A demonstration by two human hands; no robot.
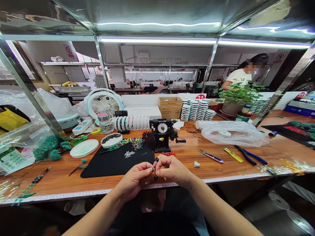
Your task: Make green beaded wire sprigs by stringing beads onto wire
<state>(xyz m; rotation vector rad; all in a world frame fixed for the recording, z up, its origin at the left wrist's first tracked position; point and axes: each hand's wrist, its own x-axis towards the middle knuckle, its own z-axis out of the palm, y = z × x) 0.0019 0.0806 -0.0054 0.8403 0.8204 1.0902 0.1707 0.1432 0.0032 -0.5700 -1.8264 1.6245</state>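
Observation:
My left hand (139, 177) and my right hand (173, 169) meet just above the table's front edge, thumbs and fingertips pinched together. Between them is a small dark part with thin leads (156, 160); its exact kind is too small to tell. Beyond my hands lies a black mat (112, 165) bearing many coloured beads (135, 143), a heap of small white pieces (129, 154) and a pin with a pink head (144, 153). Behind my right hand stands a black hand-cranked winding machine (162, 132) with a round dial, and white spools (133, 123) line its left side.
To the right lie snips (211, 156), a yellow-handled tool (233, 155), blue-handled pliers (251, 155) and a white lump (196, 164). White dishes (84, 148), green wire bundles (46, 147) and a fan (104, 103) are left. Stacked spools (194, 109) and a potted plant (236, 96) stand behind; a person is beyond.

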